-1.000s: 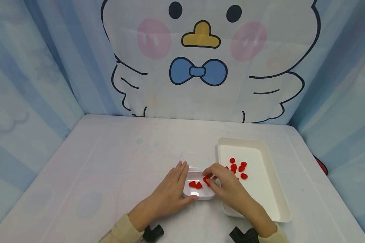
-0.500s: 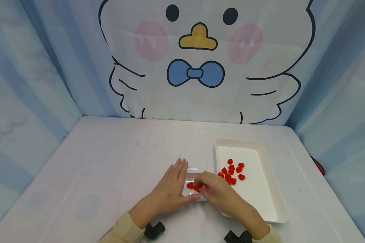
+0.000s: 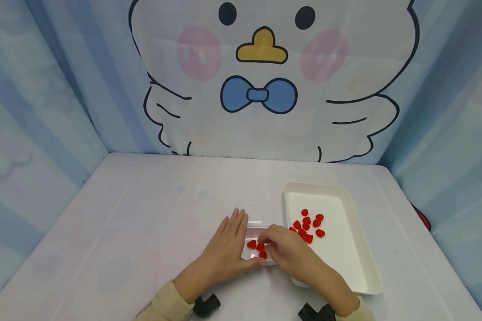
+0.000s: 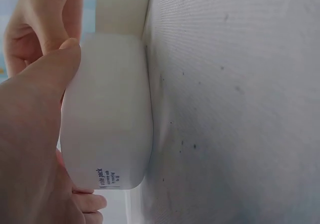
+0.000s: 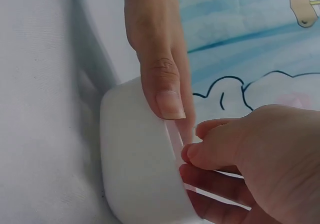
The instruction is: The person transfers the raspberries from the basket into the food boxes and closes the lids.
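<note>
A small white box (image 4: 110, 114) with a transparent lid (image 3: 258, 215) standing up behind it sits at the middle of the table. Inside are several small red pieces (image 3: 251, 244), their exact kind too small to make out. My left hand (image 3: 224, 249) lies along the box's left side with fingers straight, its thumb on the near rim. Over the right part of the box, my right hand (image 3: 295, 254) has its fingers curled, and a bit of red shows between thumb and fingertips. The right wrist view has these fingers at the rim, the piece hidden.
To the right stands a shallow white tray (image 3: 345, 249) with more red pieces (image 3: 306, 220) in its left half. The right forearm crosses the tray's near part. A cloth with a cartoon bird (image 3: 261, 133) hangs behind the table (image 3: 144, 214), and blue curtains flank it.
My right hand has moved left over the box, and a red piece now lies near the front rim by the left thumb. The left hand stays at the box.
</note>
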Demonstrator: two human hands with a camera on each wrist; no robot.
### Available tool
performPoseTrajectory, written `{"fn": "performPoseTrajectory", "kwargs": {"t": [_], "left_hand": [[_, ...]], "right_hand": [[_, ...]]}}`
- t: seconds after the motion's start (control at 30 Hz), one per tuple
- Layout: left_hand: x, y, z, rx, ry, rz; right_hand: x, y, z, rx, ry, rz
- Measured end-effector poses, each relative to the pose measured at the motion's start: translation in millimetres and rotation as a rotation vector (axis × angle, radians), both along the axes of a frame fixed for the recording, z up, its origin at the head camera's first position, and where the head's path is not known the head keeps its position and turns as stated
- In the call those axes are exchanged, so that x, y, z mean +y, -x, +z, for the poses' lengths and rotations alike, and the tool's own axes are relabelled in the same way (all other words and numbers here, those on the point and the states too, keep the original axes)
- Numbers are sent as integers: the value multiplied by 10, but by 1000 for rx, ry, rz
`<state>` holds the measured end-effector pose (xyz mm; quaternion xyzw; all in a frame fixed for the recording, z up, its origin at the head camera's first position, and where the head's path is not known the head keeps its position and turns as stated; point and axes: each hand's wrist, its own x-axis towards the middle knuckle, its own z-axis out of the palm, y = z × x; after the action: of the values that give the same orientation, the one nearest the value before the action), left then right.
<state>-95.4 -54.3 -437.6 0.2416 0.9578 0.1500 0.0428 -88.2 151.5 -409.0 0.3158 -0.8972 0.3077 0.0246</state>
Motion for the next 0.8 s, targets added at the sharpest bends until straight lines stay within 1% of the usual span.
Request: {"fn": "performPoseTrajectory", "kwargs": {"t": [0.2, 0.3, 0.4, 0.47, 0.53, 0.67, 0.8], "left_hand": [[3, -9, 18, 13, 14, 23], [0, -19, 21, 17, 22, 26], [-2, -29, 30, 16, 27, 35], [-2, -30, 33, 11, 29, 41], [-1, -30, 34, 3, 26, 44], [2, -23, 28, 7, 21, 44], [-1, -18, 13, 17, 14, 44]], "right_hand": [[145, 61, 66, 43, 65, -66], [249, 90, 74, 90, 93, -116], [353, 119, 81, 146, 95, -167], [419, 138, 95, 163, 86, -208], [478, 156, 119, 165, 71, -249], [585, 183, 176, 143, 59, -328], [673, 181, 211, 91, 60, -399]]}}
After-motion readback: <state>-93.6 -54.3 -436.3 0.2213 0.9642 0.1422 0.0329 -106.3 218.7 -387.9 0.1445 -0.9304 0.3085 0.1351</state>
